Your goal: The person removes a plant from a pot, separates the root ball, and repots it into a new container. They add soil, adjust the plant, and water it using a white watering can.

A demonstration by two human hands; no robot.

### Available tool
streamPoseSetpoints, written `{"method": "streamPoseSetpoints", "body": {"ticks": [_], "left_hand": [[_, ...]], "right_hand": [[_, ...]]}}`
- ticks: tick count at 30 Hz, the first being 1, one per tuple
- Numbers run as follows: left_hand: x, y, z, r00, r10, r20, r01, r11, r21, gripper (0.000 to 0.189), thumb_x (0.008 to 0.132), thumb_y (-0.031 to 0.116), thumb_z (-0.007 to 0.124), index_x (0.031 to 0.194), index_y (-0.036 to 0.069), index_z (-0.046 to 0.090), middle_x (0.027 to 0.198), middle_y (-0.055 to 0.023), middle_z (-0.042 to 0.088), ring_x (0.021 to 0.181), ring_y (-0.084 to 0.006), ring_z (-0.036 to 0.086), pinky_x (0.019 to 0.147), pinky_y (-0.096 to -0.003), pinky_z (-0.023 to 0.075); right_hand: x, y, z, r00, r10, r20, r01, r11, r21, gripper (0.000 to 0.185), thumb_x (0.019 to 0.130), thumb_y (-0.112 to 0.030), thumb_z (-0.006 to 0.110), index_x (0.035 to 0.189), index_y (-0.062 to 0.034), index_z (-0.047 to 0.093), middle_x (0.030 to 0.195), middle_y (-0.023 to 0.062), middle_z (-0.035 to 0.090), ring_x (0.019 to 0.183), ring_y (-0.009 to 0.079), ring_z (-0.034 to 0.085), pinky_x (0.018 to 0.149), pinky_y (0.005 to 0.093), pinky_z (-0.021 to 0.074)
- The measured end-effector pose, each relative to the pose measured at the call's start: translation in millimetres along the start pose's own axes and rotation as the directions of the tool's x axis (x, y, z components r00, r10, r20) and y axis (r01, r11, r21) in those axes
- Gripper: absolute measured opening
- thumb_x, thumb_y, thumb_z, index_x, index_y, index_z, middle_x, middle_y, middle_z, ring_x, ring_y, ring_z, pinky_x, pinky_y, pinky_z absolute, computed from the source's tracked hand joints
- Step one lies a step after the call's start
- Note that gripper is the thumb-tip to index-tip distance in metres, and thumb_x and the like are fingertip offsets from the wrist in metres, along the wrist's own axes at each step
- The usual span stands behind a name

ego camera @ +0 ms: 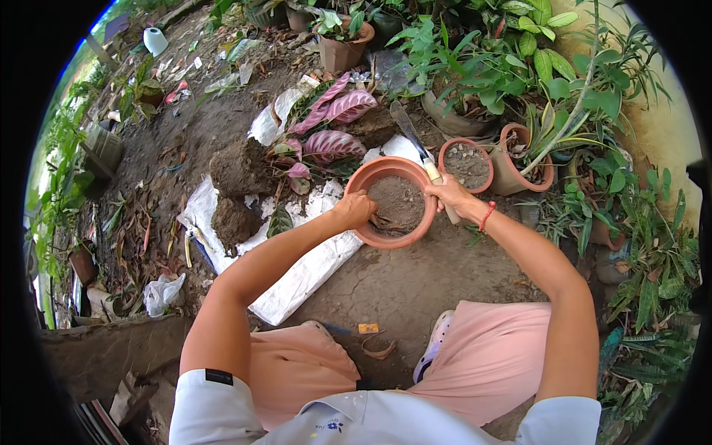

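Observation:
A round terracotta-coloured pot (389, 242) stands before me with dry soil (397, 200) and some brown dead leaves or stalks in it. My left hand (356, 210) grips its left rim, the fingers curled over to the inside. My right hand (453, 196) is closed around the pale handle of a long-bladed knife (409, 125) and rests against the pot's right rim. The blade points up and away, its surface dark. Just left of the pot, a plant with pink-striped leaves (334, 147) lies beside clods of soil (239, 167) on a white sack (308, 267).
A smaller soil-filled pot (466, 165) and a tilted pot with a plant (520, 167) stand at the right. Pruning shears (192, 242) lie by the sack's left edge. Nearby is a crumpled white plastic bag (164, 293). Further pots line the back, including a brown one (342, 53).

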State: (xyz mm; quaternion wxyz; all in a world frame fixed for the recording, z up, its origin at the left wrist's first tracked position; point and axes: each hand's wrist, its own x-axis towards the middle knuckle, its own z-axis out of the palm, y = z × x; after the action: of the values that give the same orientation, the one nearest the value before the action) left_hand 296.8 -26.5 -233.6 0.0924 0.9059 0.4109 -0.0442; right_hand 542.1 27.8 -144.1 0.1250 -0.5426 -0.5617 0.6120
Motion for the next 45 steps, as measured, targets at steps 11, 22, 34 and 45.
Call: {"method": "streamPoseSetpoints", "body": {"ticks": [11, 22, 34, 45], "left_hand": [[29.2, 54.4, -11.0, 0.986, -0.168, 0.022, 0.162, 0.898, -0.409, 0.063, 0.077, 0.037, 0.063, 0.122, 0.01, 0.029, 0.106, -0.0219, 0.042, 0.085, -0.0362, 0.06, 0.073, -0.0399, 0.049], [33.7, 25.2, -11.1, 0.986, -0.156, 0.061, 0.159, 0.763, -0.626, 0.034, 0.07, 0.014, 0.068, 0.099, 0.006, 0.051, 0.089, -0.0127, 0.055, 0.079, -0.0252, 0.061, 0.066, -0.032, 0.049], [-180.7, -232.8, -184.6, 0.013, -0.918, -0.397, 0.459, 0.358, -0.813, 0.051, 0.079, 0.035, 0.063, 0.113, 0.0, 0.048, 0.108, -0.0187, 0.054, 0.103, -0.0255, 0.05, 0.086, -0.0411, 0.0426], [-113.2, -129.0, -101.1, 0.855, -0.387, 0.345, 0.508, 0.489, -0.709, 0.03, 0.08, 0.02, 0.061, 0.1, -0.003, 0.06, 0.088, -0.0117, 0.065, 0.074, -0.0148, 0.063, 0.067, -0.0254, 0.0521]], "right_hand": [[3.5, 3.5, -0.9, 0.999, -0.042, -0.015, 0.042, 0.998, 0.041, 0.031, 0.071, -0.009, 0.059, 0.096, 0.0028, 0.047, 0.062, 0.0033, 0.051, 0.039, 0.0084, 0.045, 0.036, 0.0222, 0.0393], [6.0, -0.6, -1.1, 0.997, -0.076, -0.001, 0.076, 0.997, 0.004, 0.022, 0.073, -0.008, 0.057, 0.092, 0.0012, 0.049, 0.064, 0.0037, 0.051, 0.04, 0.0092, 0.046, 0.035, 0.0223, 0.0401], [3.6, -16.8, 22.1, 0.996, -0.083, 0.036, 0.082, 0.996, 0.032, 0.021, 0.074, -0.009, 0.058, 0.091, 0.0021, 0.049, 0.059, 0.0038, 0.05, 0.037, 0.0094, 0.044, 0.036, 0.0236, 0.0406], [-4.9, -84.5, 91.9, 0.966, -0.241, 0.09, 0.25, 0.962, -0.113, 0.026, 0.077, -0.012, 0.06, 0.095, 0.0016, 0.049, 0.058, 0.0026, 0.05, 0.037, 0.0074, 0.045, 0.034, 0.0205, 0.0389]]}}
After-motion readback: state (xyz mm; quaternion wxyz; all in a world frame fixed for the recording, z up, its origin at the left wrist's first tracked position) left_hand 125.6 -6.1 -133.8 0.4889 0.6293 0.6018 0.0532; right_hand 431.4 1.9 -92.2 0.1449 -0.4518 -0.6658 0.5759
